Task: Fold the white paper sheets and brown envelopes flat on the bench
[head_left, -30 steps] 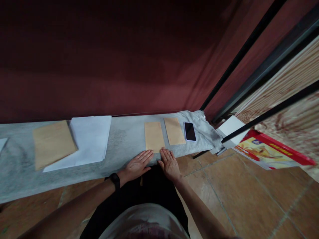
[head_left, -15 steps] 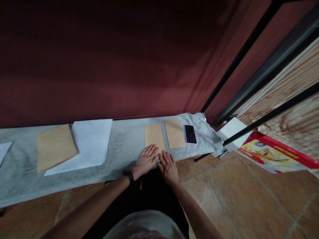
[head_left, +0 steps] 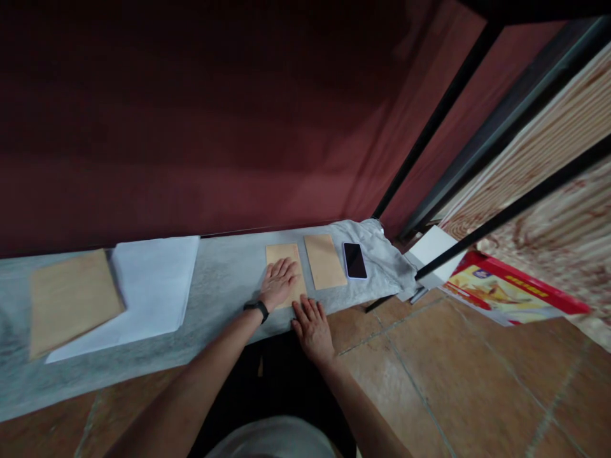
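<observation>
A small brown paper envelope [head_left: 281,252] lies flat on the grey cloth-covered bench [head_left: 229,273]. My left hand [head_left: 279,284], with a black band on its wrist, rests palm down across the middle of this envelope, fingers stretched forward. At the envelope's near right corner, my right hand [head_left: 311,327] lies with its fingers extended and fingertips touching the paper or the cloth beside it. Just to the right is a second brown envelope [head_left: 326,261], and beyond it a dark-screened phone [head_left: 354,261]. Neither hand grips anything.
On the left, a larger brown envelope [head_left: 74,299] overlaps a stack of white paper [head_left: 153,286]. The dark red wall [head_left: 191,159] stands behind the bench. To the right are black metal bars [head_left: 434,121], a white box [head_left: 434,251] and a red-and-yellow carton [head_left: 506,289].
My left hand has slid forward from the envelope's near edge onto its middle. My right hand stays by the near corner. The view has shifted slightly to the right.
</observation>
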{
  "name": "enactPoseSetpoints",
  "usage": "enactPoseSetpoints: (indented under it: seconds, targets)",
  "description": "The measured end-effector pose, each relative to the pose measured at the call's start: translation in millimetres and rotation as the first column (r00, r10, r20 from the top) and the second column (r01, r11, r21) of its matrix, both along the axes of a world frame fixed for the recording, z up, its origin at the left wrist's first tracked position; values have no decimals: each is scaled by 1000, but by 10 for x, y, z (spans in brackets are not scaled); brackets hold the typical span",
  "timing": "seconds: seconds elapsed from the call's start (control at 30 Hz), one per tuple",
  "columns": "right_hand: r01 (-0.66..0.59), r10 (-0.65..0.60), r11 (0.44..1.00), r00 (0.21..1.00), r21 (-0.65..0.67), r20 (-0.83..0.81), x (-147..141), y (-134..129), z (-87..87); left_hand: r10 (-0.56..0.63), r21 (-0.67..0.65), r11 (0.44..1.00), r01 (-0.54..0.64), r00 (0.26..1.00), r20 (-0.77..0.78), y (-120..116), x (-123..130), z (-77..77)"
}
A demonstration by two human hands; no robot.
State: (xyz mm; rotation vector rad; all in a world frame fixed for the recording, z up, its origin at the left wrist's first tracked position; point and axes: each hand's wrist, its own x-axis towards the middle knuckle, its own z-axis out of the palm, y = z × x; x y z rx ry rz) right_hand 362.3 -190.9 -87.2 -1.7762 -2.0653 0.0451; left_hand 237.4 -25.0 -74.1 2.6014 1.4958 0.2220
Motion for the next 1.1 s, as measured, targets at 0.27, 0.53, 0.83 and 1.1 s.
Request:
enactPoseSetpoints:
  seconds: [0.27, 0.53, 0.83, 1.1]
  targets:
    - [28, -28, 1000, 1000, 6, 9, -28, 11, -46, 79, -47, 996, -80, 996, -30, 344, 102, 82]
    - [26, -26, 1000, 999, 15, 21, -34, -14, -42, -268, 70, 961, 267, 963, 7, 229, 17, 27]
    - [-20, 20, 999, 1000, 30, 4, 2, -26, -134, -481, 72, 874, 481, 877, -23, -481, -661, 57]
    - [-54, 59, 997, 995, 57, -75, 71, 51, -47, -467, -7, 884, 467, 884, 5, -754, -926, 68]
